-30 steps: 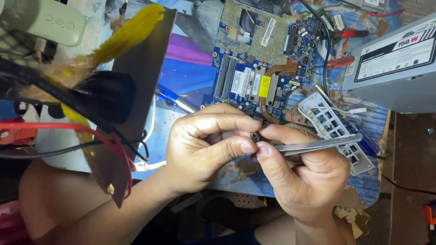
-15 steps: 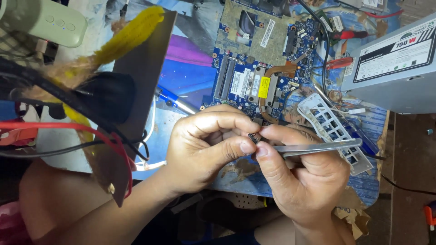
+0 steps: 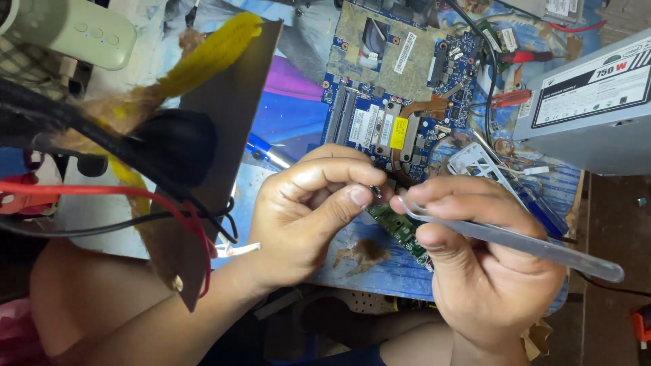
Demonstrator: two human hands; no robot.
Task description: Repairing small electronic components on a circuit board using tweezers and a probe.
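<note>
Green and narrow, a small circuit board (image 3: 397,227) sits pinched at its upper end between the thumb and forefinger of the left hand (image 3: 305,217), held just above the blue mat (image 3: 380,271). The right hand (image 3: 475,264) has its fingers closed around metal tweezers (image 3: 508,237), whose curved end now lies against that hand's own fingertips, right beside the board's top edge. Compared with half a second ago the two hands have barely shifted: the same pinch, the same tweezers slanting out to the right, the tip a touch closer to the board. That steadiness suggests fine work on one spot rather than any repositioning. Behind the hands lie a blue laptop motherboard (image 3: 380,115) and a grey power supply box (image 3: 590,102)
</note>
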